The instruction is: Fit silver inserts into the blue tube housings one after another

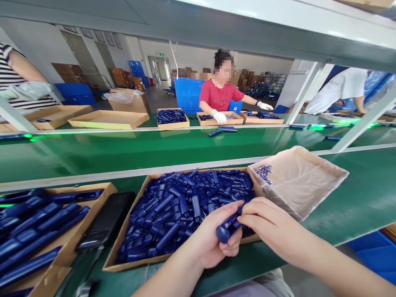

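My left hand (221, 235) is closed around a dark blue plastic tube (228, 229), its broad round end facing me. The fingers of my right hand (264, 216) are pressed together at the tube's far end and side. Whether a small part sits between those fingers is hidden. Both hands are above the near right edge of a cardboard tray (136, 267), heaped with small blue plastic parts (173, 210). Just beyond my right hand is a lined tray (305, 179) with several thin metallic pieces (262, 173) in its left corner.
On the left, a cardboard box (107, 194) holds longer blue tubes, beside a black device (107, 222) with a cable. Beyond a rail runs a green conveyor belt (139, 146). Across it, a person in red (219, 97) wears white gloves among trays. Slanted posts (361, 117) stand at right.
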Demonstrator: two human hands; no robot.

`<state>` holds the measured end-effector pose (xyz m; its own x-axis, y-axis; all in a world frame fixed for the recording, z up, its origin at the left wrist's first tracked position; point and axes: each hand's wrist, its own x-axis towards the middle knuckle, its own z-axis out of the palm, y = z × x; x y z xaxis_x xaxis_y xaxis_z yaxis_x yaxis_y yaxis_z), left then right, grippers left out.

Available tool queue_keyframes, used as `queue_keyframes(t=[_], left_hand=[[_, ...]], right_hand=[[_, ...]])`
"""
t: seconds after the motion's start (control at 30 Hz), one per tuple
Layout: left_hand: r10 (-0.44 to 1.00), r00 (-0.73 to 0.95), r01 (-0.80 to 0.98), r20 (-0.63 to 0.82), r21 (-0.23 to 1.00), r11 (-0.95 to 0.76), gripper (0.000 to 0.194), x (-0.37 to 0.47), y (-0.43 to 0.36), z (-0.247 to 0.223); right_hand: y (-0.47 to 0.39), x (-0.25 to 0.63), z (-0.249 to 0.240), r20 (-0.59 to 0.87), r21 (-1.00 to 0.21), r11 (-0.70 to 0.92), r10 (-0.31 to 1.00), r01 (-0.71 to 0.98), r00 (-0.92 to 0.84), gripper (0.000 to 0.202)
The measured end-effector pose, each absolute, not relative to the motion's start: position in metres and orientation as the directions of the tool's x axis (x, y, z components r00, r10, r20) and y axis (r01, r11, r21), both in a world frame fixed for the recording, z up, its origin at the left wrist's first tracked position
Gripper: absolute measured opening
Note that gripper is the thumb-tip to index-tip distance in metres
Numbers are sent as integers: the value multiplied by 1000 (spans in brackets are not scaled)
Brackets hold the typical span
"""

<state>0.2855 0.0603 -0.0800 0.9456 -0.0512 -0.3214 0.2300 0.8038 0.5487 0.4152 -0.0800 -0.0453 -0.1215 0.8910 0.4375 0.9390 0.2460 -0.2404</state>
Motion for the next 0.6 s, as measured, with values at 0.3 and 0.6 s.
queue_keyframes(t=[0.3,0.6], left_hand=[[-66,944,227,-324,490,841,32,284,65,-74],[-19,938,176,-346,426,888,28,286,72,-72]], right_hand=[[-80,406,-67,582,-136,155,812,979,-48,30],[-59,570,-86,48,-167,-595,792,786,609,16]])
